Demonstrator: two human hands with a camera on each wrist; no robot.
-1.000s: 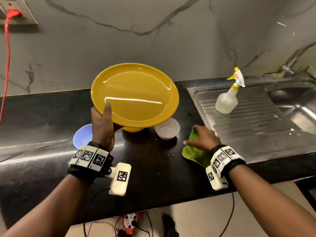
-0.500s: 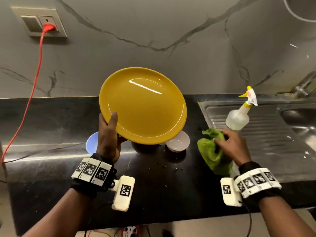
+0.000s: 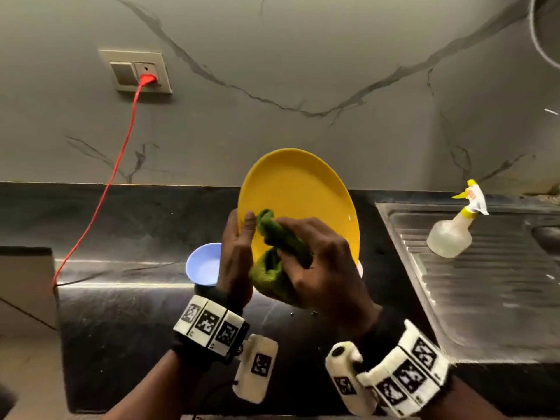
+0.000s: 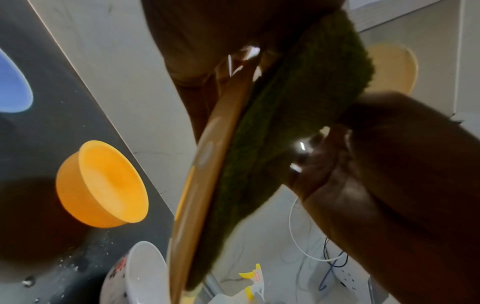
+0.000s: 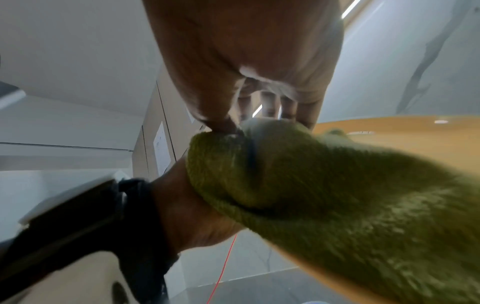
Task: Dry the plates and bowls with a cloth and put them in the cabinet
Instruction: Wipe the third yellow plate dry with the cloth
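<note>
A yellow plate (image 3: 300, 192) stands tilted on edge above the black counter (image 3: 127, 313). My left hand (image 3: 236, 253) grips its left rim, thumb on the face. My right hand (image 3: 321, 265) holds a bunched green cloth (image 3: 275, 247) pressed against the plate's lower face. In the left wrist view the plate (image 4: 207, 168) shows edge-on with the cloth (image 4: 293, 115) lying along it. The right wrist view is filled by the cloth (image 5: 324, 191) against the plate (image 5: 415, 137). A blue bowl (image 3: 203, 263), a yellow bowl (image 4: 101, 185) and a white bowl (image 4: 145, 273) sit on the counter below.
A steel sink drainboard (image 3: 485, 283) lies to the right with a spray bottle (image 3: 454, 228) on it. A red cable (image 3: 100, 192) runs from the wall socket (image 3: 136, 71) down to the counter's left end. The marble wall rises behind.
My right hand lifted the green cloth from the counter near the drainboard and brought it left onto the plate. The left hand raised the plate and turned it more upright.
</note>
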